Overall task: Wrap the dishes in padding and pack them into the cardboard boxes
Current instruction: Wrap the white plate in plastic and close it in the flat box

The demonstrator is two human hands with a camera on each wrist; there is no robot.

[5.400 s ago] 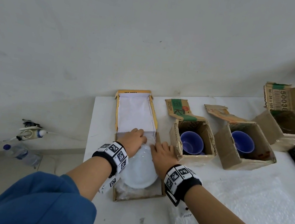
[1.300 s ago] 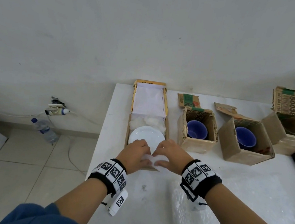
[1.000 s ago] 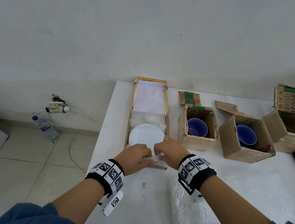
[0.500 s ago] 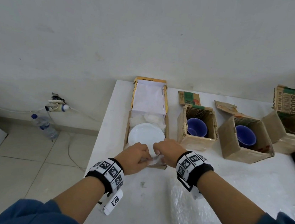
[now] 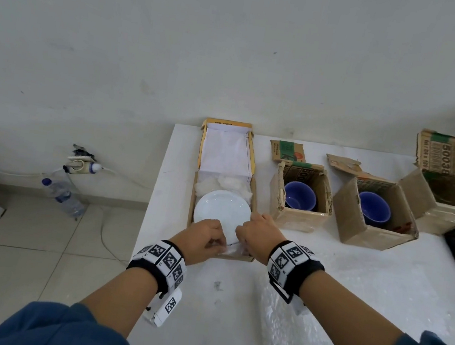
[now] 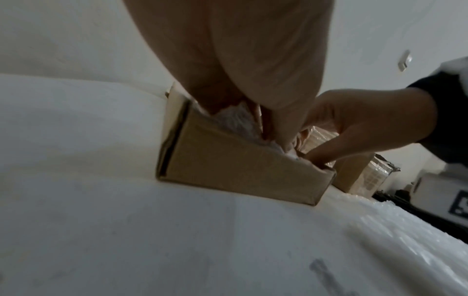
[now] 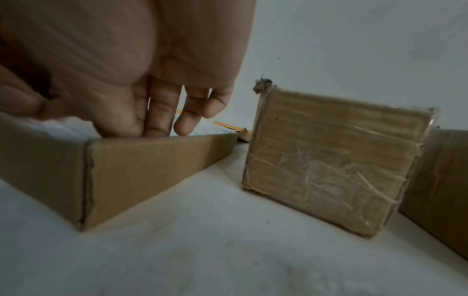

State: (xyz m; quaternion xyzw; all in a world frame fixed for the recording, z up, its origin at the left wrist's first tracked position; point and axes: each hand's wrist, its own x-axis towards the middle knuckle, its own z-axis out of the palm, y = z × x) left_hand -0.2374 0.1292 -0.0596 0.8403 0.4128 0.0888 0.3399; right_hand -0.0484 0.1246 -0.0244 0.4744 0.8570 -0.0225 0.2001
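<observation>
Both hands are sitting at the near end of the long cardboard box, centre of the head frame. White plate is lying flat inside that box, with crumpled white padding bunched just above it at the far end of the tray and more padding showing under the fingers at the near end. Box lid is folded back flat, white lining facing up.

Left hand is curling its fingers and pinching the padding at the plate's near edge; left wrist view is showing the fingers dug into white wrap just inside the box wall. Right hand is reaching in from the right corner, fingers pointing down into the box, mostly straight and close together; thumb and forefinger look pinched near the wrap, but can't tell if they are actually gripping it.

Right of centre, two small cardboard boxes are standing open, each holding a blue bowl: and. A third open box is sitting at the far right edge. Bubble wrap sheet is lying on the white table at lower right.
</observation>
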